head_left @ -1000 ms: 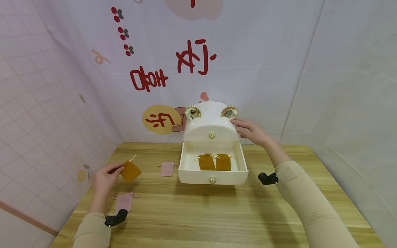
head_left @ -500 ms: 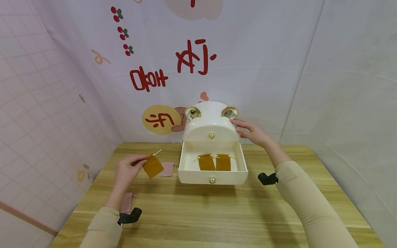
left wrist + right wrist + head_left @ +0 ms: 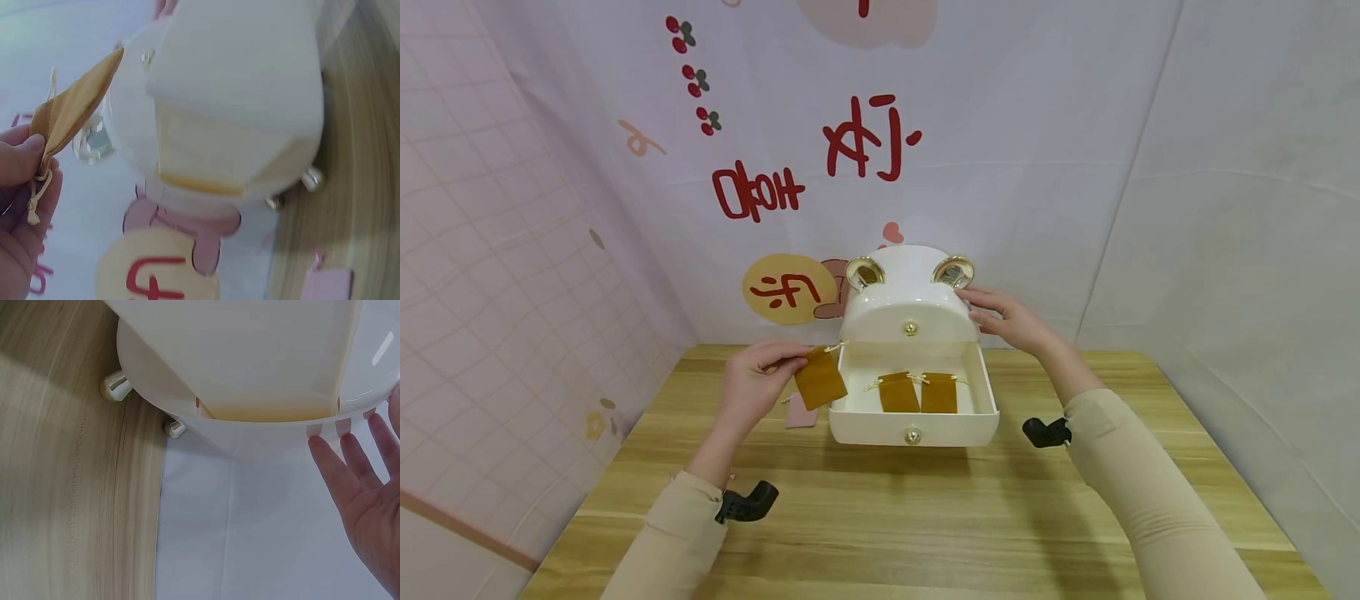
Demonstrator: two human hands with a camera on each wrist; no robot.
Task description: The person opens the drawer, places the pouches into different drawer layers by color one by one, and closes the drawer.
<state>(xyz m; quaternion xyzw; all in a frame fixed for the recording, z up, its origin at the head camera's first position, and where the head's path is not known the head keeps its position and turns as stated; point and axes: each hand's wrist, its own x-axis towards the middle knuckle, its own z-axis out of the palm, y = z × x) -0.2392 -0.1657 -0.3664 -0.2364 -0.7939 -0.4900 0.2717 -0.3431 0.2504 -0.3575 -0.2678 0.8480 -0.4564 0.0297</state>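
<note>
My left hand (image 3: pixel 760 379) pinches a mustard-brown drawstring pouch (image 3: pixel 822 379) near its top, at the left edge of a pulled-out drawer (image 3: pixel 872 429). In the left wrist view that pouch (image 3: pixel 81 100) tilts upward, its pale cords dangling beside the thumb. Two similar brown pouches (image 3: pixel 898 393) lie side by side inside the drawer. It belongs to a white box (image 3: pixel 895 300) with gold-rimmed ears and round knobs. Against the box's right side rest the fingertips of my right hand (image 3: pixel 1009 321); the right wrist view shows its fingers (image 3: pixel 337 469) extended, touching the white wall.
A pink drawstring pouch (image 3: pixel 801 414) lies on the wooden table (image 3: pixel 880 525) left of the drawer, partly covered by the held pouch. My left forearm hides another pink pouch almost wholly. A printed cloth (image 3: pixel 1015 167) hangs behind the box, which stands on gold feet (image 3: pixel 117 386).
My left hand has carried the brown pouch rightward and slightly up, from the table's left part to the drawer's left edge. My right hand has stayed on the box.
</note>
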